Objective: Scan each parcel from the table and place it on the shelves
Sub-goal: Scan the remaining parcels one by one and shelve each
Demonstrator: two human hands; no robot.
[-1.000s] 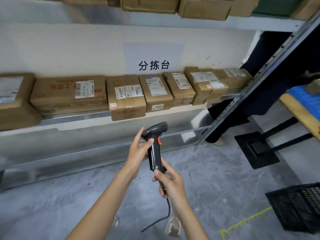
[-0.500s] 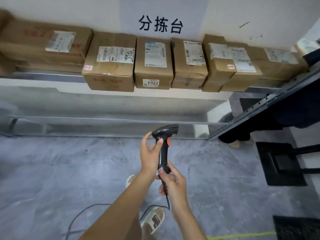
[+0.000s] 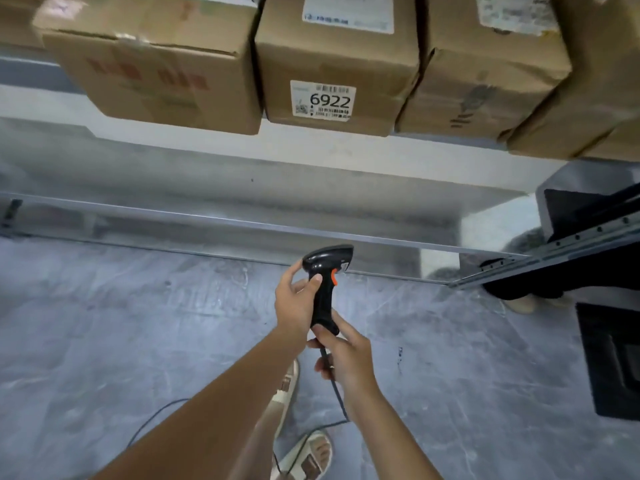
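Note:
A black barcode scanner (image 3: 325, 285) with an orange trigger stands upright in front of me, over the grey floor. My left hand (image 3: 296, 299) grips its upper handle just under the head, thumb across the front. My right hand (image 3: 341, 355) holds the bottom of the handle and the cable (image 3: 337, 393) that leaves it. Several brown cardboard parcels sit side by side on the shelf (image 3: 207, 140) above the scanner. One of them is the parcel labelled 6922 (image 3: 332, 64), and a plain parcel (image 3: 156, 71) stands on its left.
A low metal shelf rail (image 3: 242, 226) runs across near the floor. On the right a slanted metal upright (image 3: 561, 251) crosses in front of another person's shoes (image 3: 526, 299). A black mat (image 3: 609, 355) lies at the right edge. The scanner cable trails past my sandalled feet (image 3: 304, 455).
The view has moved closer to the shelf and tilted down, so the parcels fill the top. Both hands keep the same hold on the scanner.

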